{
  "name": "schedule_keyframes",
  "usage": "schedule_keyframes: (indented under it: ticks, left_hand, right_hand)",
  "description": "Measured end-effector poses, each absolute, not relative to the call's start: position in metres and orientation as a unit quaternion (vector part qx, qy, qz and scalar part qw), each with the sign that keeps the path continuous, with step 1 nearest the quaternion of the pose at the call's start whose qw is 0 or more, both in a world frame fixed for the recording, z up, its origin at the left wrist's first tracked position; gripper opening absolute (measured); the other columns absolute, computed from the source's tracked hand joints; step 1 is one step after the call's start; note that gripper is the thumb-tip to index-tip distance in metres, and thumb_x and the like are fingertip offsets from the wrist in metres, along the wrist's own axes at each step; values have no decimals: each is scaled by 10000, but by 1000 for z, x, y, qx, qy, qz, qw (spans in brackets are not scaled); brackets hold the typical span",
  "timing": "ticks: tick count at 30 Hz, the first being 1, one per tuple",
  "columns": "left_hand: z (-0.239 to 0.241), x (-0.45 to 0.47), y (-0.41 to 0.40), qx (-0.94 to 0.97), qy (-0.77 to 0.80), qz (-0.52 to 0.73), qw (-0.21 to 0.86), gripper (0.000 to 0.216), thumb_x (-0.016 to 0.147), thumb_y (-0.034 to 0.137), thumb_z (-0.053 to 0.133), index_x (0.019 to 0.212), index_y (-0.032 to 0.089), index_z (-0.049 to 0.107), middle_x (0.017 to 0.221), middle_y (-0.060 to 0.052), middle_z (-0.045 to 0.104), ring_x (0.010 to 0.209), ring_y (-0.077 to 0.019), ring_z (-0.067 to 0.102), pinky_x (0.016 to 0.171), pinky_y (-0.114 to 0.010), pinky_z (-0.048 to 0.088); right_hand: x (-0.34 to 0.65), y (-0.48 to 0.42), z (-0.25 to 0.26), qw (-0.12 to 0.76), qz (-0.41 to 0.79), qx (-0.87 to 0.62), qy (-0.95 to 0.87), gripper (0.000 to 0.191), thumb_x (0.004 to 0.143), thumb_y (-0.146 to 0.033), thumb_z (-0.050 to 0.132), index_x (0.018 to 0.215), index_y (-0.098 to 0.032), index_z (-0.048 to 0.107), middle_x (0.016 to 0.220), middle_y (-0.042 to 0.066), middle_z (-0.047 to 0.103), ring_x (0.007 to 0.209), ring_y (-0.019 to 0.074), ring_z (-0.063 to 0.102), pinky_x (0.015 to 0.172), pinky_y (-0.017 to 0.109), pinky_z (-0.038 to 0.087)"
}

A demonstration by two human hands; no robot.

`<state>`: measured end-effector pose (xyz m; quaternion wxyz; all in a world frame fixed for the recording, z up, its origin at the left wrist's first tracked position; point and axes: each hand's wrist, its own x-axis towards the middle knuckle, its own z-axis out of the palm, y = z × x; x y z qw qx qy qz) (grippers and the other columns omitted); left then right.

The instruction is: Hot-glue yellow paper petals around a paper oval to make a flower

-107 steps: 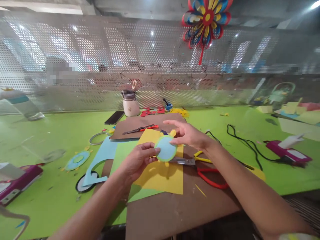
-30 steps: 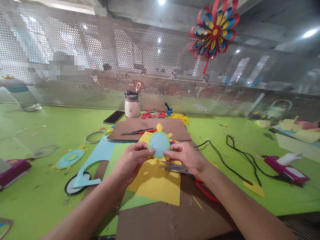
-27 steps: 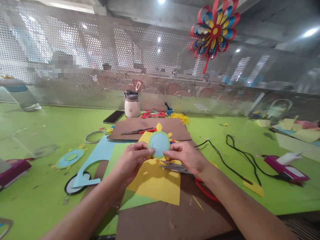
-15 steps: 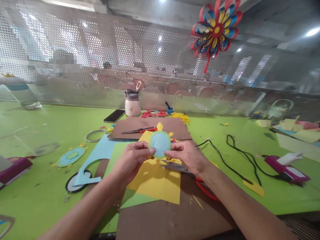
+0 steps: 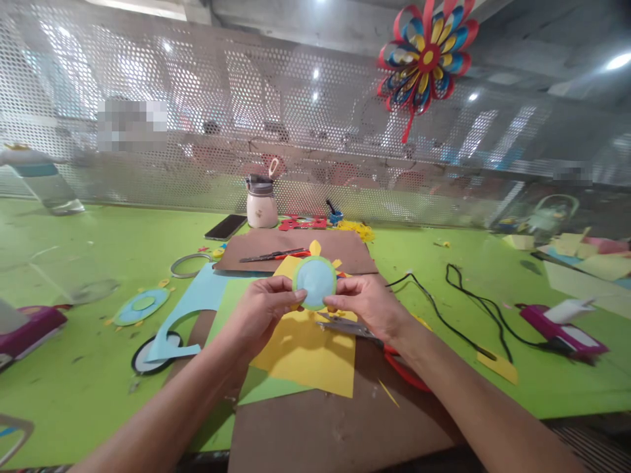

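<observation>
Between my hands is a paper turtle point(image 5: 316, 281): a light blue disc on a green one, with a yellow head at the top and small yellow pieces at the edge. My left hand point(image 5: 269, 309) pinches its lower left edge, thumb on the front. The lower right edge is pinched by my right hand point(image 5: 369, 303). Below lies a yellow paper sheet point(image 5: 315, 361) over green paper point(image 5: 271, 387) and blue paper point(image 5: 194, 295). Red-handled scissors point(image 5: 348, 326) rest partly under my right hand and forearm.
Brown cardboard point(image 5: 315, 433) covers the table's front middle. A similar paper turtle point(image 5: 142, 307) and a roll of tape point(image 5: 156, 355) lie left. A purple device point(image 5: 562, 332) with a black cord sits right. Behind stand a flask point(image 5: 261, 205) and a phone point(image 5: 225, 227).
The view has shifted very slightly. Both hands keep the same hold on the paper turtle, and nothing else has visibly moved.
</observation>
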<state>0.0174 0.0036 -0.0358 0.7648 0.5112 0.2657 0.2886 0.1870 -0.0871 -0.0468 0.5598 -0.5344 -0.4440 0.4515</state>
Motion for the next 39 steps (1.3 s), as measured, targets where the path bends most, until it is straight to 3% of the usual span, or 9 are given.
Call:
schedule_keyframes:
  ticks: [3,8,13,21,28,32,39]
  left_hand:
    - [-34,18,2,507,274,288,765,171,611,181,765,579,145,601,559,5,585,543,-97,530,559,-228,395]
    - [-40,20,6,494,254,303,775,177,612,183,767,583,149,595,558,11,584,554,-100,535,596,-239,407]
    - [-45,20,11,506,235,318,767,153,653,191,741,613,152,599,561,19,576,554,-98,516,602,-241,386]
    - [-41,19,8,499,244,307,773,161,670,192,726,614,156,579,549,44,543,531,-71,482,553,-204,346]
    - [-44,19,7,498,219,298,784,71,714,188,668,678,161,612,657,23,570,615,-95,522,675,-250,450]
    - [-45,20,6,518,235,282,772,134,734,280,674,761,150,653,751,-22,618,687,-121,560,642,-243,449]
    - [-41,20,5,529,262,316,743,184,636,298,743,656,140,651,641,-34,627,593,-136,558,548,-247,403]
  right_hand:
    - [187,-88,-45,553,441,-545,-450,218,633,-322,775,620,-136,662,603,7,602,583,104,504,598,263,399]
    - [189,-89,-42,528,472,-513,-486,259,700,-375,728,780,-131,695,726,26,636,664,121,565,686,293,446]
    - [188,-88,-44,534,497,-502,-465,322,751,-440,669,717,-120,669,697,32,632,651,127,589,681,303,459]
    - [185,-86,-45,536,491,-512,-458,296,683,-413,735,680,-128,652,643,11,618,621,120,572,662,297,456]
    - [184,-86,-47,542,475,-518,-462,258,668,-369,749,685,-130,654,624,4,611,613,124,561,657,304,450]
    - [186,-86,-47,529,468,-522,-479,230,688,-343,736,663,-132,648,619,7,614,615,122,552,657,293,439]
    - [194,-86,-44,533,457,-527,-480,310,755,-443,660,774,-134,670,705,25,618,652,122,557,667,283,441]
